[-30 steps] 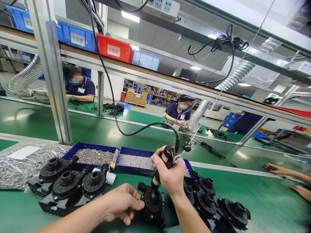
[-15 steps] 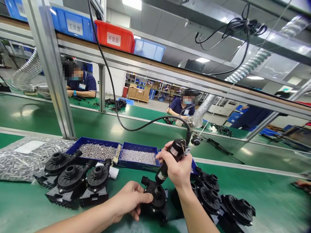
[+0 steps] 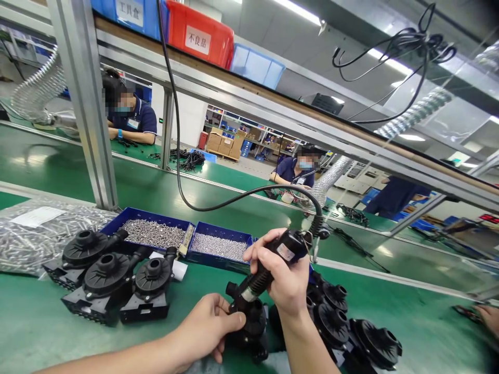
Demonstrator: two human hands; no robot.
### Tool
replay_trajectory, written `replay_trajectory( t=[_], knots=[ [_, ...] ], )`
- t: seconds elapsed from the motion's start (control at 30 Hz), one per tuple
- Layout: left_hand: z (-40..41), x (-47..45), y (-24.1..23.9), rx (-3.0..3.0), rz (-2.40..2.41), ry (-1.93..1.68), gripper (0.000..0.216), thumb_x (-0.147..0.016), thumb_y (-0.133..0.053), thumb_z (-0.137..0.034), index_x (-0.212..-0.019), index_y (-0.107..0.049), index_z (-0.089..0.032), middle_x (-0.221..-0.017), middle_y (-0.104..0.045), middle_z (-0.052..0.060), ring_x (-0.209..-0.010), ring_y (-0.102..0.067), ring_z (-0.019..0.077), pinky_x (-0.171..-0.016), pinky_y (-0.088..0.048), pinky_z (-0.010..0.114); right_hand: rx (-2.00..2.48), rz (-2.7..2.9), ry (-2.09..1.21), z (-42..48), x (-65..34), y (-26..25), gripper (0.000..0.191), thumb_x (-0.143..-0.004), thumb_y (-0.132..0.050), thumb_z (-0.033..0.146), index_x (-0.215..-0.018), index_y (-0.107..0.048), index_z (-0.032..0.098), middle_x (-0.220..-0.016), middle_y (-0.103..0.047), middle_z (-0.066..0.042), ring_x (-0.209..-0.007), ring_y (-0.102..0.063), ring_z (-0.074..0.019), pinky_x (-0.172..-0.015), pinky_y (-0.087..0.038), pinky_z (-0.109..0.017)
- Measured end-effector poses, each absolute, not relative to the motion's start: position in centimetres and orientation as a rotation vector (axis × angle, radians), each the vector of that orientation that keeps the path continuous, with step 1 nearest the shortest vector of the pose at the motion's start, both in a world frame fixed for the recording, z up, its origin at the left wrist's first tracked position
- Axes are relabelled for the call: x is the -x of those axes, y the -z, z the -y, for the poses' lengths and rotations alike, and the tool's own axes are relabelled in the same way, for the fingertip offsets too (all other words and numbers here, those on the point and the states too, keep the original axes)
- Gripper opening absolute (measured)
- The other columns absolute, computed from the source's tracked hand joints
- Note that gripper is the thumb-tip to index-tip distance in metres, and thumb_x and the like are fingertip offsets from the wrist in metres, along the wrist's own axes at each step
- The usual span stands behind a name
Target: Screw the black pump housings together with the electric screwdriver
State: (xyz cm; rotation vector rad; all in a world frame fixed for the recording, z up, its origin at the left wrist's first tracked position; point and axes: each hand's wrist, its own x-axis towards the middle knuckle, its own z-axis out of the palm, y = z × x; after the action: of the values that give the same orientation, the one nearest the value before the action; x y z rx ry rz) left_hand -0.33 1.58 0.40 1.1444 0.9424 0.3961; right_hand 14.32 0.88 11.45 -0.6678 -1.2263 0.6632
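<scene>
My right hand (image 3: 283,270) is wrapped round a black corded electric screwdriver (image 3: 260,280), which slants down to the left. Its lower end meets a black plastic pump housing (image 3: 255,324) on the bench; the bit tip is hidden. With thumb and fingers my left hand (image 3: 212,324) grips that housing on its left side. Several similar black housings (image 3: 154,275) stand to the left on grey-black brackets, and more housings (image 3: 331,317) sit to the right of my right forearm.
Behind the housings are blue trays of long screws (image 3: 156,232) and small screws (image 3: 220,246). A clear bag of metal parts (image 3: 47,241) lies at left. The screwdriver's cable (image 3: 218,205) loops overhead. Two co-workers (image 3: 136,117) sit across; another person's hand (image 3: 487,314) shows at right.
The screwdriver has tilted flatter, its tip end shifting left across the housing. My left hand keeps its grip. The camera view has shifted slightly.
</scene>
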Motion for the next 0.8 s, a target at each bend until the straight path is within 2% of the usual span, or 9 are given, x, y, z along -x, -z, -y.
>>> replay_trajectory(
  t=[0.2, 0.33, 0.5, 0.6, 0.7, 0.8],
  knots=[
    [-1.6, 0.2, 0.0, -1.159, -0.934, -0.412, 0.065, -0.064, -0.081, -0.069, -0.092, -0.047, -0.022, -0.061, -0.05, -0.009, -0.048, -0.047, 0.0101, -0.039, -0.041, 0.021, 0.659, 1.237, -0.681, -0.8, -13.8, -11.1, 0.013, -0.097, -0.073, 0.019, -0.103, -0.061, 0.023, -0.07, -0.068, 0.002, -0.058, -0.066, -0.0151, -0.055, -0.054, -0.023],
    [-1.5, 0.2, 0.3, -1.19, -0.911, -0.449, 0.059, -0.067, -0.079, -0.065, -0.088, -0.045, -0.023, -0.064, -0.049, -0.008, -0.049, -0.044, 0.01, -0.043, -0.039, 0.023, 0.674, 1.297, -0.7, -0.7, -13.4, -10.9, 0.013, -0.1, -0.072, 0.018, -0.107, -0.062, 0.023, -0.077, -0.071, 0.0, -0.065, -0.07, -0.0167, -0.058, -0.057, -0.024],
    [-1.0, 0.2, 0.8, -1.224, -0.873, -0.593, 0.054, -0.071, -0.082, -0.059, -0.084, -0.044, -0.022, -0.067, -0.044, -0.009, -0.057, -0.038, 0.0097, -0.051, -0.032, 0.023, 0.595, 1.219, -0.791, -0.9, -13.1, -10.7, 0.013, -0.094, -0.072, 0.016, -0.099, -0.061, 0.022, -0.068, -0.061, 0.005, -0.047, -0.057, -0.0098, -0.049, -0.049, -0.019],
    [-1.3, 0.3, 1.1, -1.262, -0.86, -0.628, 0.055, -0.073, -0.084, -0.06, -0.082, -0.045, -0.022, -0.068, -0.043, -0.008, -0.062, -0.038, 0.0112, -0.057, -0.031, 0.025, 0.563, 1.216, -0.856, -1.2, -13.1, -10.5, 0.013, -0.091, -0.072, 0.016, -0.097, -0.062, 0.022, -0.065, -0.061, 0.005, -0.046, -0.056, -0.0102, -0.048, -0.047, -0.019],
    [-1.9, 0.5, 1.4, -1.355, -0.849, -0.656, 0.059, -0.068, -0.09, -0.062, -0.087, -0.053, -0.02, -0.076, -0.054, -0.002, -0.072, -0.05, 0.0163, -0.065, -0.041, 0.028, 0.581, 1.174, -0.897, -1.5, -12.7, -10.4, 0.018, -0.083, -0.073, 0.014, -0.095, -0.062, 0.021, -0.062, -0.062, 0.005, -0.044, -0.055, -0.0103, -0.047, -0.046, -0.019],
    [-2.1, 0.4, 1.5, -1.39, -0.818, -0.754, 0.079, -0.059, -0.094, -0.068, -0.115, -0.061, -0.022, -0.109, -0.071, 0.007, -0.103, -0.066, 0.0318, -0.088, -0.056, 0.039, 0.64, 1.067, -0.95, -1.5, -12.1, -10.2, 0.028, -0.069, -0.076, 0.014, -0.092, -0.062, 0.021, -0.062, -0.064, 0.005, -0.044, -0.054, -0.0108, -0.046, -0.047, -0.019]
  ],
)
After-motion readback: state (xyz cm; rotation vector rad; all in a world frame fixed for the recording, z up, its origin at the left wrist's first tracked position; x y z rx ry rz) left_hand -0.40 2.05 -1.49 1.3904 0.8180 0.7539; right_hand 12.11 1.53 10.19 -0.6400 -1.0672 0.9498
